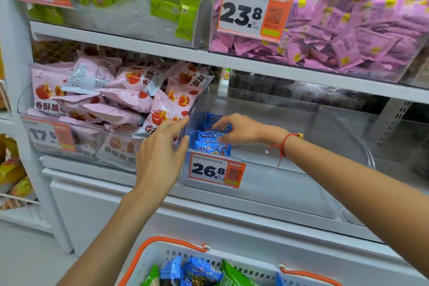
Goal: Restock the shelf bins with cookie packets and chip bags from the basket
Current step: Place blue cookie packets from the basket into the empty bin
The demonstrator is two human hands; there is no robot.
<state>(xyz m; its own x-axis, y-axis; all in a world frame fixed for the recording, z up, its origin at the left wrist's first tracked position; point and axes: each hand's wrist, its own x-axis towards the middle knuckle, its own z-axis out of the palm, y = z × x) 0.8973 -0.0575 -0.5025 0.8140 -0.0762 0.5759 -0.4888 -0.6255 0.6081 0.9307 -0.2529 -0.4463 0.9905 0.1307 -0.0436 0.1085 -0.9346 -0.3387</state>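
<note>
A clear bin (301, 169) on the middle shelf holds a small stack of blue cookie packets (212, 146) in its front left corner. My right hand (241, 129) reaches into that corner, its fingertips on the top blue packet. My left hand (162, 153) is at the bin's left wall, fingers straight and spread, touching the divider. The white basket (162, 255) with orange handles sits at the bottom, holding blue and green packets (199, 271).
Left of the clear bin, a bin (69, 144) is heaped with pink snack bags (130, 97). The shelf above carries bins of green packets (167, 0) and pink packets (348, 37). Price tag 26.8 (217, 170) hangs on the bin front.
</note>
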